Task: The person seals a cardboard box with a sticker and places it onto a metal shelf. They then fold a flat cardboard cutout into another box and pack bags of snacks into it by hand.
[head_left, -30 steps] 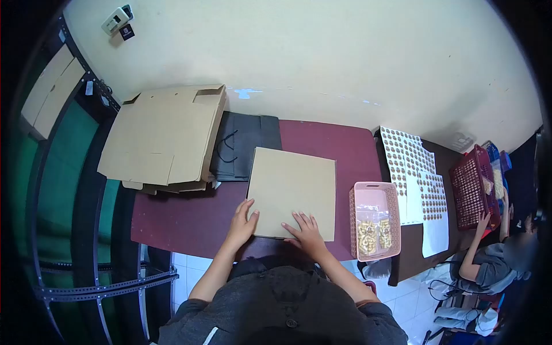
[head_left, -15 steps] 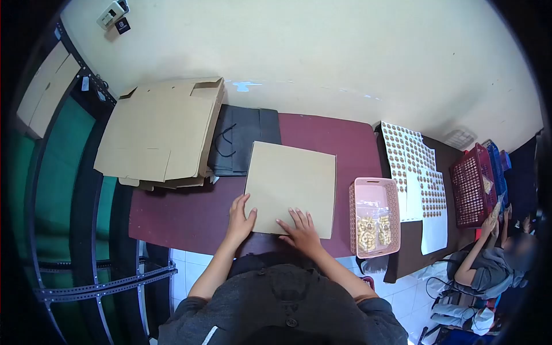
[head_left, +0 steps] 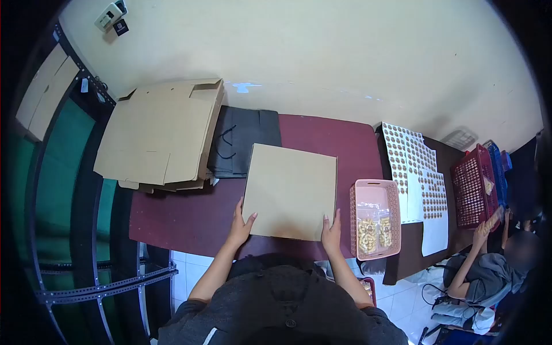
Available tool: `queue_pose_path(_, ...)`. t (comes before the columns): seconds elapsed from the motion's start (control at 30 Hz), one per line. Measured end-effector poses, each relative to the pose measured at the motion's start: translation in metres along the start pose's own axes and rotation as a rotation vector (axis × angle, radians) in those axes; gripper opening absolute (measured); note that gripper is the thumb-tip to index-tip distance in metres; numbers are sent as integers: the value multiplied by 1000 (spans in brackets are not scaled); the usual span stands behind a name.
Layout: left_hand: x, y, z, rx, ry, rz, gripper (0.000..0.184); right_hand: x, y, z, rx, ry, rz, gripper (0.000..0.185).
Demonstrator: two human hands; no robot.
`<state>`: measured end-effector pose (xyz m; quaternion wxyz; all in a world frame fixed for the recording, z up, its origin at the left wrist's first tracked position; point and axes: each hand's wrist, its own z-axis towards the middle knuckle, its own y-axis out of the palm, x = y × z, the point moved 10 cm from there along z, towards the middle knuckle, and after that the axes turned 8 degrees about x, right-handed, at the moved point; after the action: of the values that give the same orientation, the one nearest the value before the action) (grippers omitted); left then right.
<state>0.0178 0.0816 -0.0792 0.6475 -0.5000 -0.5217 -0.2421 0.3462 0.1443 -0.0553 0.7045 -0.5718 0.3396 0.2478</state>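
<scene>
A closed, square cardboard box (head_left: 291, 191) lies on the maroon table (head_left: 172, 221) in front of me. My left hand (head_left: 240, 225) touches its lower left corner, thumb on the top and fingers along the left side. At the lower right corner is my right hand (head_left: 332, 234), with its thumb near the top edge and fingers along the right side. Both hands have thumb and fingers spread around the box. Black paper bags (head_left: 247, 138) with cord handles lie partly behind the box.
Flattened cardboard (head_left: 158, 132) is stacked at the left. On the right are a pink basket (head_left: 374, 192) with bagged snacks, sticker sheets (head_left: 434, 195) and a red basket (head_left: 474, 190). A seated person (head_left: 489, 276) holds a packet at far right.
My right hand has moved from the box's top to its lower right corner. My left hand stays at the left side. The other person has lifted a packet.
</scene>
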Motion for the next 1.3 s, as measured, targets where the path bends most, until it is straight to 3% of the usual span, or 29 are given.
queue_pose_path(0.03,-2,2,0,-21,-13,-23,70,28,15,-5,-143,250,123,47)
queue_pose_path(0.17,-3,3,1,-66,-99,-102,63,49,26,1,-146,168,181,50)
queue_pose_path(0.27,-19,7,6,-5,-29,-183,56,45,25,3,-139,140,201,48)
queue_pose_path(0.4,-11,6,3,-3,-56,-153,52,42,21,1,-174,242,98,47)
queue_pose_path(0.5,-8,5,4,-15,-61,-181,54,42,19,5,-105,174,97,46)
queue_pose_path(0.57,-15,10,-8,-101,-206,-255,59,43,8,5,-7,81,101,43)
queue_pose_path(0.67,-20,24,-48,-238,-318,-457,67,66,-13,-1,-21,224,70,39)
queue_pose_path(0.87,-34,43,-76,-394,-464,-563,79,46,-47,-8,87,198,14,33)
queue_pose_path(1.03,-22,44,-73,-406,-393,-501,74,51,-55,-5,238,117,23,30)
queue_pose_path(1.13,-19,33,-73,-262,-288,-327,70,56,-53,-10,220,69,-4,26)
queue_pose_path(1.17,-17,29,-74,-200,-170,-272,67,53,-50,-8,174,30,-31,27)
queue_pose_path(1.23,21,24,-81,-93,-108,-62,66,34,-59,-11,107,-20,16,31)
queue_pose_path(1.27,24,20,-80,-39,36,249,67,26,-64,-14,113,-93,24,32)
queue_pose_path(1.3,37,31,-79,-48,53,247,67,19,-72,-18,119,-167,30,33)
